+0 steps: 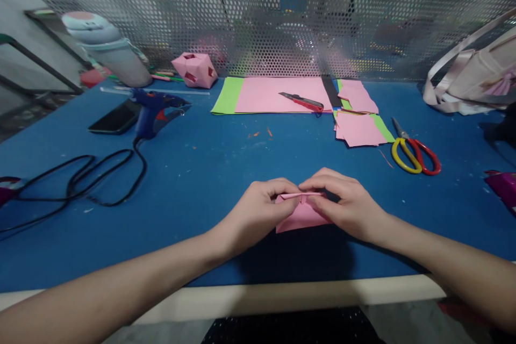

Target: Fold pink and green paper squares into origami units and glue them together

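Between my hands, near the front of the blue table, is a piece of pink paper (303,218) with a fold along its upper edge. My left hand (269,203) pinches the fold from the left, its thumb lying on the near side. From the right, my right hand (342,199) grips the same edge, thumb close to the other thumb. Both thumb tips meet near the middle of the fold. The fingers behind the paper are partly hidden.
Scissors (415,153) lie right of stacked pink pieces (358,128). A utility knife (304,102) rests on large pink sheets (278,88). A folded pink paper ball (197,70) stands behind. At left are a glue gun (150,110), its cord, a phone (115,118) and a bottle (110,54).
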The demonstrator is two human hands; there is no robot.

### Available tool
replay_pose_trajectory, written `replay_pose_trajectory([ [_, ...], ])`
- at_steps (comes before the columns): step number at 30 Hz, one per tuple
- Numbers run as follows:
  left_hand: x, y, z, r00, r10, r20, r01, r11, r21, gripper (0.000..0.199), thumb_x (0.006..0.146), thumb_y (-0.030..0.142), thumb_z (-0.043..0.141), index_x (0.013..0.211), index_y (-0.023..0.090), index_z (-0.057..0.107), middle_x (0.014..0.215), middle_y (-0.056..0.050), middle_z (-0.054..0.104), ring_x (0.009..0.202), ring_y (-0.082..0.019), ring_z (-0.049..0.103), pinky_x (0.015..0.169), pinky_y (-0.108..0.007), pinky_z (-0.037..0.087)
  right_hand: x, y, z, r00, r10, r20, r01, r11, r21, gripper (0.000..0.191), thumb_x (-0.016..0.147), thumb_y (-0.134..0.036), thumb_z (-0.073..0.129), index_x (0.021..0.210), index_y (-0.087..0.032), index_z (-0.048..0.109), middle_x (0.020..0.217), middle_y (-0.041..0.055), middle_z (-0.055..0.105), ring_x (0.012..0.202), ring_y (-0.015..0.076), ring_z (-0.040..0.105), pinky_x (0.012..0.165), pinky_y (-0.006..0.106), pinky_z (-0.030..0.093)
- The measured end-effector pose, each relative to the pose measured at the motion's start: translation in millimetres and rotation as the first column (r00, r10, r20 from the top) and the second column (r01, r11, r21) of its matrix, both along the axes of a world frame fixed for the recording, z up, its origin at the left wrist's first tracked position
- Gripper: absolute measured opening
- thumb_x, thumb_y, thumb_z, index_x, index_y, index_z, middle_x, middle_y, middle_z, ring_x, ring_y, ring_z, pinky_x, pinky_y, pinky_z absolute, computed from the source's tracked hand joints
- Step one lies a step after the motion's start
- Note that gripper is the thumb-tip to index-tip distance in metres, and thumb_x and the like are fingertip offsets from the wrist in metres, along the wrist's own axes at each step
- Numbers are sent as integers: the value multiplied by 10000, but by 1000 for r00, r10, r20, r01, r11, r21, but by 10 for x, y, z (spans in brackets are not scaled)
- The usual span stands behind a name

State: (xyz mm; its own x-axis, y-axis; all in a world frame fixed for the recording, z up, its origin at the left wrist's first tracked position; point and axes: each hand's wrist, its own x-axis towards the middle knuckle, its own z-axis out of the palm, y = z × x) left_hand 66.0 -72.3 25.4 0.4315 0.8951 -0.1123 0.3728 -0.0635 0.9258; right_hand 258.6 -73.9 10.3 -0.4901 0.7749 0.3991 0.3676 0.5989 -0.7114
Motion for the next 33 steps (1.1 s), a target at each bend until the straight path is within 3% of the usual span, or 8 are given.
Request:
replay_pose_trajectory([
  [8, -7, 1, -11, 1000, -10, -26, 12, 998, 59, 162, 819, 228, 571, 767, 173, 715, 825, -15, 681, 779, -140, 606, 716, -235, 431, -36, 0, -14, 1000, 16, -15, -15, 997, 72, 181, 864, -82, 513, 973, -149, 641, 876, 43, 647, 829, 113, 582, 737, 242, 470],
  [12, -36, 4, -16, 1000, -1, -12, 2, 996, 86, 166, 818, 240, 596, 768, 178, 742, 820, -25, 693, 774, -142, 619, 700, -233, 438, -12, -1, -20, 999, -50, -20, 51, 998, 29, 174, 830, -109, 570, 984, -154, 638, 881, 37, 647, 812, 121, 586, 726, 251, 467],
  [16, -41, 0, -23, 1000, 6, -13, -4, 994, 106, 157, 818, 233, 601, 770, 192, 745, 811, -16, 698, 765, -138, 625, 690, -230, 440, 18, -1, -23, 997, -79, 21, 80, 995, -53, 102, 846, -181, 580, 852, -158, 679, 795, 26, 660, 734, 115, 597, 663, 240, 456],
  [25, -17, 16, -79, 999, -8, -49, 13, 995, 95, 119, 797, 232, 618, 741, 192, 716, 781, 0, 686, 749, -135, 622, 683, -230, 434, 24, -11, -6, 1000, -25, 18, 26, 995, -99, 143, 841, -180, 586, 770, -164, 709, 731, 15, 685, 661, 99, 615, 602, 210, 455],
  [29, -36, 9, -94, 997, -13, -75, 21, 994, 111, 156, 811, 266, 605, 725, 190, 710, 755, -1, 679, 725, -131, 611, 656, -229, 422, 49, 2, 37, 994, 44, 98, -30, 990, -135, 143, 850, -193, 581, 853, -166, 721, 787, 26, 697, 702, 114, 627, 635, 225, 473],
  [33, -41, 11, -91, 997, -15, -75, 23, 994, 110, 153, 804, 246, 606, 705, 183, 704, 739, 0, 673, 706, -124, 601, 644, -222, 414, 77, -1, 37, 991, 84, 106, -74, 993, -93, 207, 888, -188, 521, 929, -177, 724, 877, 42, 717, 785, 133, 653, 706, 248, 502],
])
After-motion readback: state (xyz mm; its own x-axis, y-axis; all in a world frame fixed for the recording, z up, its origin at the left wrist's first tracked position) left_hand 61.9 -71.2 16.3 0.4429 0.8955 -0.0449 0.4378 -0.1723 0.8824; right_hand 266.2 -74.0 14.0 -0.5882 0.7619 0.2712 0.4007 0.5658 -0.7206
